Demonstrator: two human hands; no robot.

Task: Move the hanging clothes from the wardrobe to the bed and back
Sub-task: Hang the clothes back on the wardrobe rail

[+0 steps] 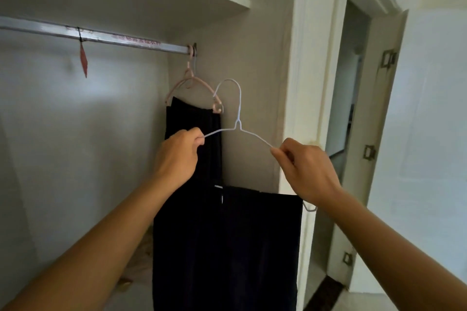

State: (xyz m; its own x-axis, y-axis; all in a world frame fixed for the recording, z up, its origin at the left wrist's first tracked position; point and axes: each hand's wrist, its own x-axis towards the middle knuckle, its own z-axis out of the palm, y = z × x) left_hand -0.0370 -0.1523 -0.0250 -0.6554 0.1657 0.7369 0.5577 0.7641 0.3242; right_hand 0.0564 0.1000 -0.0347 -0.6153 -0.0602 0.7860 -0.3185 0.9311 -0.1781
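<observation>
Running along the silver wardrobe rail (101,37) is a strip of red print, too blurred to read; a red tag (83,60) dangles from it. The left hand (177,156) pinches the left arm of a white wire hanger (236,118), the right hand (307,171) pinches its right arm, hook upright below the rail. Dark folded trousers (252,247) drape from its lower bar. Behind, a pink hanger (192,83) on the rail carries another dark garment (192,121).

There were two hangers, one pink (190,81) and one white wire (237,118), two dark garments (194,129) (227,247), one rail (96,38).
</observation>
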